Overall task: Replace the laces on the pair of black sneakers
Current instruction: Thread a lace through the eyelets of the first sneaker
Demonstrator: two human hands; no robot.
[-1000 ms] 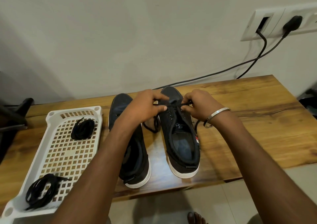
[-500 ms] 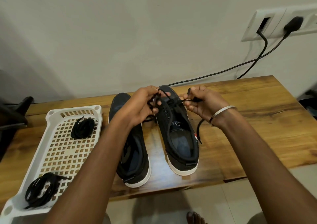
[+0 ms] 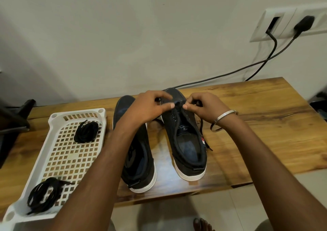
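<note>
sneakers (image 3: 185, 142): 2 on table | lace bundles (image 3: 86, 129): 2 in tray | left hand (image 3: 149, 107) and right hand (image 3: 203, 107) – each grip pinching lace (image 3: 206, 140)

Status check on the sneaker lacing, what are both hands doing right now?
Left hand and right hand both pinch the lace at the right sneaker's front eyelets. Left sneaker unlaced. Two lace bundles in white tray. Nothing blocking.

Table (image 3: 265, 110): 2 sneakers (image 3: 187, 142), tray (image 3: 53, 117).
</note>
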